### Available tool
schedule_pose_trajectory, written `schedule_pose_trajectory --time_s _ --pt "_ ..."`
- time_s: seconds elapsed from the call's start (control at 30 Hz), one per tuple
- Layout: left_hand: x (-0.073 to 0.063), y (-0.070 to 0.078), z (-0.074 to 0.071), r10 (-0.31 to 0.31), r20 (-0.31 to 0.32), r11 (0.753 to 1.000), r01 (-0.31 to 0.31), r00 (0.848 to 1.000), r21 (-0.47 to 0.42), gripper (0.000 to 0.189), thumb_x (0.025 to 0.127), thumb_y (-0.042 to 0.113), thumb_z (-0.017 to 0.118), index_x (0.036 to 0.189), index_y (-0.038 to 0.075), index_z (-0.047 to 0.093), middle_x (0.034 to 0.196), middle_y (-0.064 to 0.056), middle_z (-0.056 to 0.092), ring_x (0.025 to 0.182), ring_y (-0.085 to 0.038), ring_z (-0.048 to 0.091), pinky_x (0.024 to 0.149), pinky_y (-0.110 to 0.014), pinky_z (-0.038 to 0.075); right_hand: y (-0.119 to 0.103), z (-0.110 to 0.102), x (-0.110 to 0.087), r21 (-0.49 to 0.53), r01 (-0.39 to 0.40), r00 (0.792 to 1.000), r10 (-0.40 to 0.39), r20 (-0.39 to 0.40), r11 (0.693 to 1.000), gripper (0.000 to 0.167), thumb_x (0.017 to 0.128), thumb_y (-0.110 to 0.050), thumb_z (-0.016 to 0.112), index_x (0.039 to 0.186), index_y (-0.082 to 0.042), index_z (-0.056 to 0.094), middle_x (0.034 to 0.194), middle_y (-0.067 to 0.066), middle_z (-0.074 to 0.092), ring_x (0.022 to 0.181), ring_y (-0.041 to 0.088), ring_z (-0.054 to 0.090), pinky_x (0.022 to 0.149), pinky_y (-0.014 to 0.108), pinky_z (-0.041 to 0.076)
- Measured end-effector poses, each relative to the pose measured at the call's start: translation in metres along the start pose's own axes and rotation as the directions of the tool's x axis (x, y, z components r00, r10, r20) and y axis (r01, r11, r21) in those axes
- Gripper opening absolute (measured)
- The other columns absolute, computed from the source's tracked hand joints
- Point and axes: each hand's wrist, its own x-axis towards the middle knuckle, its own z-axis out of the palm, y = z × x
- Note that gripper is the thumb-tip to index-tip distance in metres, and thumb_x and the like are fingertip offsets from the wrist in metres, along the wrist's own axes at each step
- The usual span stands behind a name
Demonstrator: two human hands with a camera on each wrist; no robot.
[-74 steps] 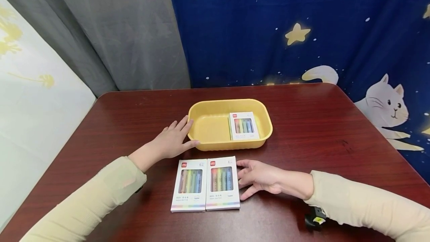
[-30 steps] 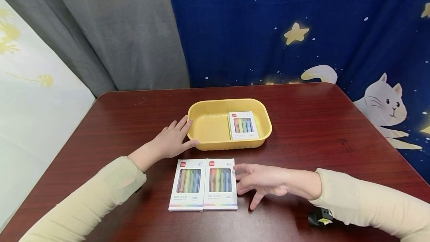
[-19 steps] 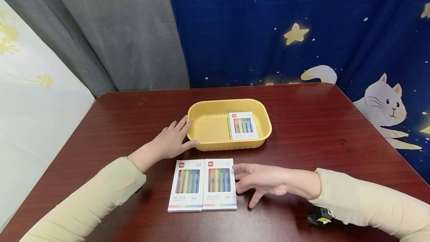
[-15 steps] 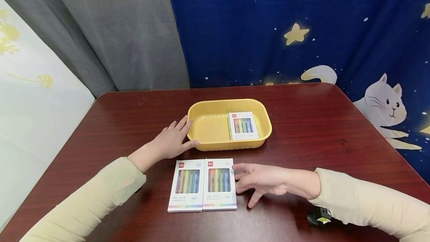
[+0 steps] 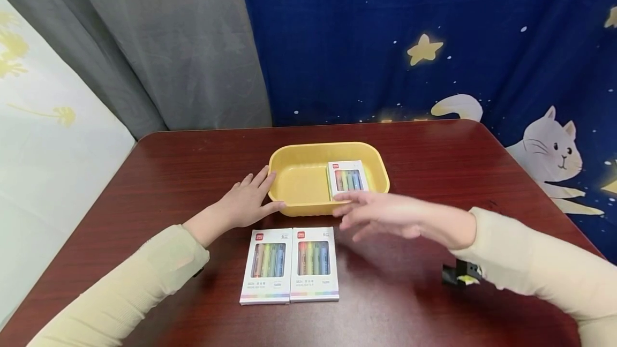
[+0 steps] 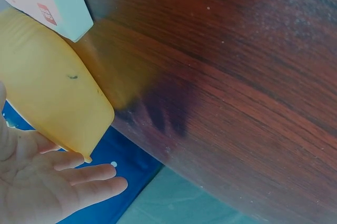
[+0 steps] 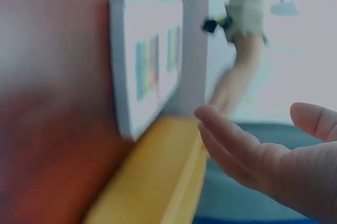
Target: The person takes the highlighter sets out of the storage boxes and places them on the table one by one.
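Touching the left end of the yellow basket (image 5: 303, 210) with the left hand (image 5: 243, 202), spread its fingers and thumb along the rim, straight and relaxed rather than curled around anything. Turned that palm toward the left wrist camera, with fingertips at the basket's outer end. Held the right hand (image 5: 383, 213) at the near rim, toward the right, with fingers loosely extended, gripping nothing, and slightly blurred. Could not tell whether any of those fingertips met the rim. Hid, behind them, part of the lower edge of the white highlighter box (image 5: 348, 176) lying face up in the basket's right half. Had two more white boxes flat on the dark red tabletop (image 5: 202, 165), in front of the basket: a left box (image 5: 266, 266) and a right box (image 5: 315, 264), side by side with long edges touching. Saw on each a red logo, a window onto coloured pens from orange to blue, and a rainbow strip at the bottom. Wore pale yellow sleeves (image 5: 120, 283), with a small black device (image 5: 463, 273) under the right wrist. Faced, beyond the tabletop, a grey curtain (image 5: 183, 42) and a dark blue curtain (image 5: 337, 42) printed with stars (image 5: 424, 50) and a white cat (image 5: 551, 149).
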Motion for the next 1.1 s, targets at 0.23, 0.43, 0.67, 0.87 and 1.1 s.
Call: schedule_pose_trajectory --time_s 0.23,0.43,0.67,0.87,1.1 --pt "-0.001 0.0 -0.001 -0.007 0.005 1.0 0.007 1.0 -0.007 0.082 0.089 0.059 0.042 0.146 0.004 0.017 0.152 -0.017 0.011 0.131 -0.048 0.024 0.101 -0.06 0.025 -0.035 -0.039 0.018 -0.075 0.015 0.996 -0.022 -0.088 0.997 0.063 0.092 -0.01 0.045 0.145 0.0 0.011 0.148 0.022 0.02 0.132 0.039 0.028 0.1 0.052 0.034" --pt "0.0 0.0 -0.001 -0.003 0.008 1.0 0.003 1.0 -0.007 0.082 0.089 0.059 0.041 0.146 0.004 0.017 0.152 -0.017 0.01 0.131 -0.048 0.024 0.101 -0.06 0.025 -0.04 -0.071 0.04 -0.047 -0.063 0.985 0.055 -0.165 0.997 0.064 0.094 -0.009 0.041 0.146 -0.001 0.005 0.15 0.021 0.011 0.134 0.042 0.022 0.098 0.054 0.034" --pt "0.0 0.001 -0.001 -0.005 0.019 1.0 0.005 1.0 -0.008 0.083 0.089 0.059 0.041 0.147 0.005 0.015 0.152 -0.017 0.01 0.131 -0.048 0.023 0.101 -0.061 0.025 -0.028 -0.088 0.063 -0.006 -0.129 0.977 0.126 -0.173 0.992 0.067 0.095 -0.011 0.038 0.145 0.002 -0.004 0.152 0.021 0.001 0.136 0.045 0.007 0.098 0.062 0.026" --pt "0.0 0.001 -0.001 -0.008 0.016 1.0 0.008 1.0 -0.006 0.083 0.089 0.059 0.041 0.147 0.005 0.015 0.153 -0.017 0.009 0.131 -0.048 0.023 0.102 -0.06 0.025 -0.02 -0.091 0.074 0.025 -0.175 0.968 0.177 -0.181 0.984 0.063 0.096 -0.013 0.037 0.145 0.0 -0.001 0.152 0.019 0.0 0.136 0.045 0.002 0.095 0.07 0.019" --pt "0.0 0.0 0.0 -0.008 0.017 1.0 0.008 1.0 -0.013 0.083 0.089 0.059 0.041 0.147 0.005 0.015 0.153 -0.017 0.009 0.131 -0.048 0.023 0.102 -0.059 0.025 -0.017 -0.089 0.08 0.049 -0.174 0.966 0.18 -0.188 0.984 0.055 0.095 -0.014 0.037 0.141 0.002 0.01 0.149 0.024 0.006 0.134 0.044 0.015 0.091 0.067 0.03"
